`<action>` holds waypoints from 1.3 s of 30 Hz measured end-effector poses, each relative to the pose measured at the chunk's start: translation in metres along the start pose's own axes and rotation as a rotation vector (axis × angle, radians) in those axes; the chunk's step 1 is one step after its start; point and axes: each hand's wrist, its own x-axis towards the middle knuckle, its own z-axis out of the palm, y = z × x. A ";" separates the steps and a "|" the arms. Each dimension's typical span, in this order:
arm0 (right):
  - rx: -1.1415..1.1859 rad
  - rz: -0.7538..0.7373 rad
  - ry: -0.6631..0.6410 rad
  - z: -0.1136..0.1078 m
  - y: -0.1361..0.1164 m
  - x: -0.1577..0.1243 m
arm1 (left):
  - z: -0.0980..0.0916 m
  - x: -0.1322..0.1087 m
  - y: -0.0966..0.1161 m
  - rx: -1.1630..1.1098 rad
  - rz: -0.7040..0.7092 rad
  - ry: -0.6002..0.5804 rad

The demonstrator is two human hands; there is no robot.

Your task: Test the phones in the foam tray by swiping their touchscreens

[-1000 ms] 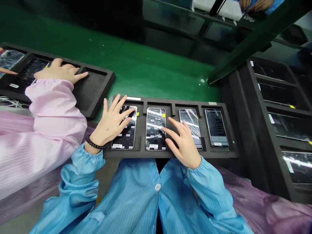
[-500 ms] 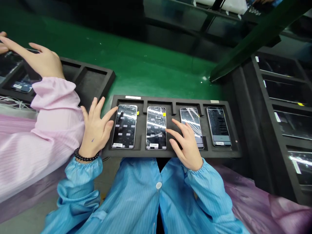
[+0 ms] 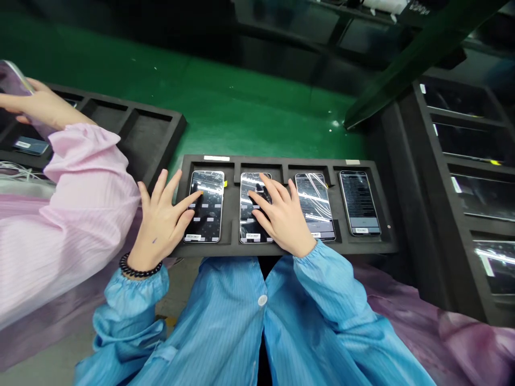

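Note:
A black foam tray (image 3: 229, 250) lies in front of me with several smartphones in its slots, screens up. My left hand (image 3: 163, 220) is open over the leftmost smartphone (image 3: 208, 228), its index fingertip at the screen among small light boxes. My right hand (image 3: 285, 217) spreads open above the second smartphone (image 3: 248, 225), index fingertip on or just over the glass; whether it touches I cannot tell. Right of that hand, the third smartphone (image 3: 316, 201) shows glare streaks over its lit screen. The rightmost smartphone (image 3: 358, 198) displays lines of text with a grey band below.
At left, a co-worker's pink-sleeved arm (image 3: 88, 177) reaches over another black tray (image 3: 177, 128), the hand holding a smartphone (image 3: 18, 80). A dark rack of screens (image 3: 442, 198) stands at right beside a green post (image 3: 402, 75). The bench top (image 3: 249, 118) is green.
My right hand has moved left, from between the second and third smartphones to over the second. My left index finger has come onto the leftmost screen. The co-worker's hand now lifts a smartphone.

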 end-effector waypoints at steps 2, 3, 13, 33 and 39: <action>0.000 -0.003 -0.004 0.001 0.001 0.001 | 0.002 0.003 0.002 0.009 0.039 -0.014; 0.004 -0.001 0.014 0.000 0.001 -0.001 | 0.003 0.004 0.004 0.013 0.061 -0.028; 0.015 0.008 0.121 -0.006 0.009 -0.037 | -0.006 -0.009 0.002 -0.052 0.082 0.089; 0.085 -0.122 0.167 -0.015 -0.005 -0.022 | -0.003 -0.018 0.003 -0.007 0.132 -0.075; 0.088 -0.078 0.147 -0.019 -0.001 -0.035 | 0.003 -0.006 0.012 0.001 0.205 -0.122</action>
